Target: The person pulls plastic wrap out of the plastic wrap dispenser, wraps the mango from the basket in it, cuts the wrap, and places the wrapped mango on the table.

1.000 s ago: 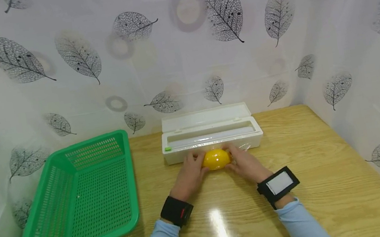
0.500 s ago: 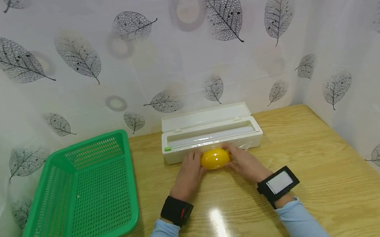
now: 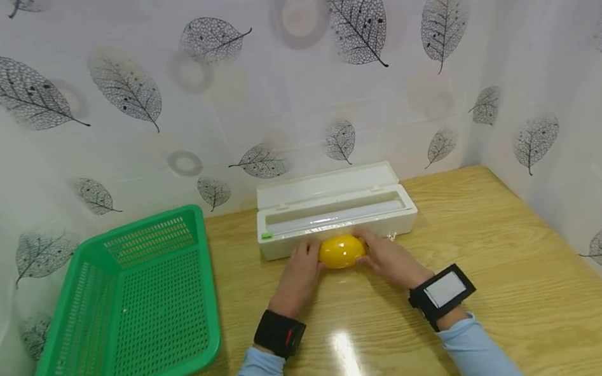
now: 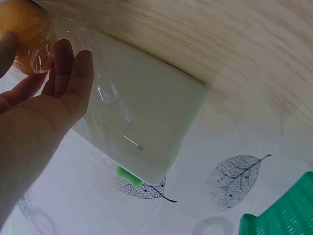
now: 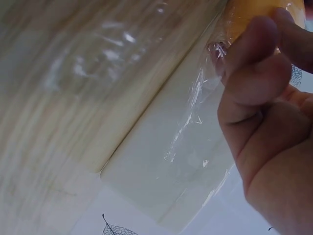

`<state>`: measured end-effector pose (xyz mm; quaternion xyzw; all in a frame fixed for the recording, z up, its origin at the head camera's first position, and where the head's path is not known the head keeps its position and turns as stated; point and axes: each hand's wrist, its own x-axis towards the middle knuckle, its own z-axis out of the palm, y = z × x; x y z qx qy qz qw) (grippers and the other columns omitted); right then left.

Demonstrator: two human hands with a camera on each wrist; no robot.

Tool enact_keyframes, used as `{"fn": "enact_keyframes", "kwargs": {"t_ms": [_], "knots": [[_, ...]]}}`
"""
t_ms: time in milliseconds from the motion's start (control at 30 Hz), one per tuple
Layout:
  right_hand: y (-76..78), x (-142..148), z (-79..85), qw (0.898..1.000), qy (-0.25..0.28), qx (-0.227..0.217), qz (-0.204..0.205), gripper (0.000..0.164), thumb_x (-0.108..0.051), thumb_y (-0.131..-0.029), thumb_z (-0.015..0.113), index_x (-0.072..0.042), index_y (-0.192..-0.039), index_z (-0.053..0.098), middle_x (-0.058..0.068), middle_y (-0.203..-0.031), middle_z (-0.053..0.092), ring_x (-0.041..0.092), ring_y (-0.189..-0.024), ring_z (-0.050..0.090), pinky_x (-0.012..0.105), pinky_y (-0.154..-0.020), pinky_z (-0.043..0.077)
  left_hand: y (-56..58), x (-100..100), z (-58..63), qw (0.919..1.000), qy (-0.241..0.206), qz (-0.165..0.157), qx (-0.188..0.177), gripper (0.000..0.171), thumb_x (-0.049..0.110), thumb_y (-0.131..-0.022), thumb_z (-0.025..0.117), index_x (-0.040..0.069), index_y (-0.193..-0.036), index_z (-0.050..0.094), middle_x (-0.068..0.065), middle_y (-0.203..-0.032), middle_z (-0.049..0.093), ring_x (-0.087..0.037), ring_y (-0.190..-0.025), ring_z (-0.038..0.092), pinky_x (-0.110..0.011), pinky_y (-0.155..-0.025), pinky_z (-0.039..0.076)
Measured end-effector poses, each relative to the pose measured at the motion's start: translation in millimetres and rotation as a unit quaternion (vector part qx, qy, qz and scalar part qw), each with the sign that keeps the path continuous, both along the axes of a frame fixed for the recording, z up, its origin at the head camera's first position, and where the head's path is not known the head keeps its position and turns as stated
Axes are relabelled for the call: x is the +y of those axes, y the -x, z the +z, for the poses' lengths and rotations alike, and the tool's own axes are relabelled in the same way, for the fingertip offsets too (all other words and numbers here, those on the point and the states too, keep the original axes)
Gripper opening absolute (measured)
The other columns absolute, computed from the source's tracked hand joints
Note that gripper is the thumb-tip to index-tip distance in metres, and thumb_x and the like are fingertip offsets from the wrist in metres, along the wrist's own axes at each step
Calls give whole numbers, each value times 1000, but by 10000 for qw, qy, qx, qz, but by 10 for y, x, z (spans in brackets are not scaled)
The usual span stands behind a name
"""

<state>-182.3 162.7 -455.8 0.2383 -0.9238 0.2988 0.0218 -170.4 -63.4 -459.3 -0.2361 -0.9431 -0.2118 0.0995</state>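
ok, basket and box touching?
Apart: the head view shows a strip of wood tabletop between the basket and the near end of the box.

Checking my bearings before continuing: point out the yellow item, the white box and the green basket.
Yellow item [image 3: 341, 251]: head view, middle of its visible surface.
White box [image 3: 279, 248]: head view, left end of its front wall.
Green basket [image 3: 160, 317]: head view, its mesh floor.
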Motion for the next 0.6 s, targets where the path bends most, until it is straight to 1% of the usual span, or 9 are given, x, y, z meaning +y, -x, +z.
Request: {"fn": "enact_keyframes", "kwargs": {"t_ms": [100,333,467,600], "knots": [[-6,1,5,10000,-37,16,15,56,-10,-92,69,-2,-141,44,22,-131,60,32,-109,64,49,-97,50,-6,-7,0,10000,21,-25,-40,40,13,-95,66,0,-130,49,-21,-122,52,-36,-107,54,-45,-92,51],[-15,0,8,9998,-102,-178,-56,55,-13,-93,68,-2,-142,45,22,-129,61,32,-110,63,49,-97,49,-20,-24,-1,9998,133,-150,-24,42,11,-96,64,-2,-133,49,-22,-121,52,-36,-109,55,-45,-93,50],[-19,0,14,9996,-143,-239,-88,55,-14,-94,67,-1,-143,45,22,-129,61,33,-111,63,49,-97,49,-14,-28,-1,9997,136,-177,-137,43,12,-98,61,-1,-136,47,-23,-123,52,-37,-111,55,-46,-95,49],[-19,5,21,9995,-159,-272,-98,54,-15,-95,66,-1,-143,44,22,-130,61,33,-112,62,50,-98,48,-3,-31,3,9995,46,-194,-231,43,12,-98,61,1,-138,47,-22,-123,52,-35,-111,54,-45,-96,48]]}}
